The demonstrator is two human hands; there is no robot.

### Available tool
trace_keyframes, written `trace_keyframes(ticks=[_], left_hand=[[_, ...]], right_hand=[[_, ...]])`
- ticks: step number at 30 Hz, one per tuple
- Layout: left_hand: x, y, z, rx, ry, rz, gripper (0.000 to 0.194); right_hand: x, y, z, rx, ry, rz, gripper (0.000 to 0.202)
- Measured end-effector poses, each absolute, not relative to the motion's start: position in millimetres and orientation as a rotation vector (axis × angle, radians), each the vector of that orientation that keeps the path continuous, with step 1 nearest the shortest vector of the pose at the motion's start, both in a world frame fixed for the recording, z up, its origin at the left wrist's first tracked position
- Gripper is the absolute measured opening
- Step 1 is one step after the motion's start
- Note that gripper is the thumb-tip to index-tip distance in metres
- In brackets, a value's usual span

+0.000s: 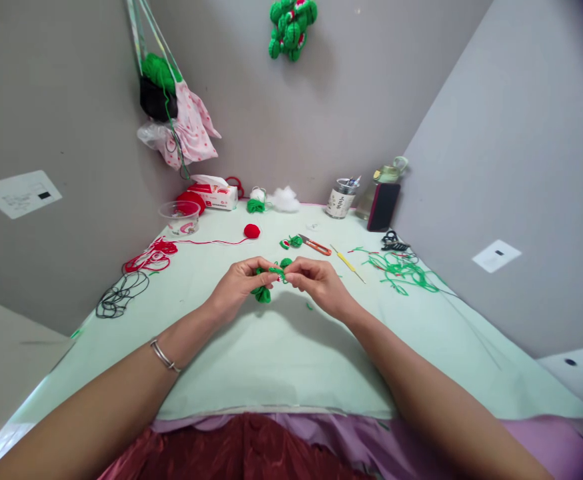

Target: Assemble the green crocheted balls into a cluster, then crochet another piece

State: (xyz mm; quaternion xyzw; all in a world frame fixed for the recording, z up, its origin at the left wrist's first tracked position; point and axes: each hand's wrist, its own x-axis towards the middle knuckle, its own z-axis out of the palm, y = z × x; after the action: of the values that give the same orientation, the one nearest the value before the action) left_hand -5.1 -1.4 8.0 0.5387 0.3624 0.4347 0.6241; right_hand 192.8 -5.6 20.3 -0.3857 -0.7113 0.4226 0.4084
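Note:
Above the middle of the table, both my hands pinch a small green crocheted piece [263, 293] with a bit of red and white on it. My left hand [239, 285] grips it from the left, with rounded green parts hanging below the fingers. My right hand [319, 281] has thumb and fingertips pressed together at its right end. Whatever fine detail lies between the fingertips is hidden. Just beyond are a second small green crocheted piece [295, 241], orange-handled thread snips [316, 247] and a yellow crochet hook [347, 263].
Red yarn [154, 256] and dark cord [121, 295] lie left, green yarn scraps [399, 270] right. A red yarn ball [252, 231], plastic tub [181, 220], tissue box [216, 195], white stuffing [285, 200], pen can [341, 200] and phone [384, 207] stand farther back.

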Motion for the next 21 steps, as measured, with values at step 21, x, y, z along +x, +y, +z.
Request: trace_keyframes(ticks=[21], left_hand=[[-3.1,0.6,1.8,1.317,0.808,0.796,0.023]], right_hand=[[192.5,-4.7,23.7,-1.04,-1.737,1.182,0.024]])
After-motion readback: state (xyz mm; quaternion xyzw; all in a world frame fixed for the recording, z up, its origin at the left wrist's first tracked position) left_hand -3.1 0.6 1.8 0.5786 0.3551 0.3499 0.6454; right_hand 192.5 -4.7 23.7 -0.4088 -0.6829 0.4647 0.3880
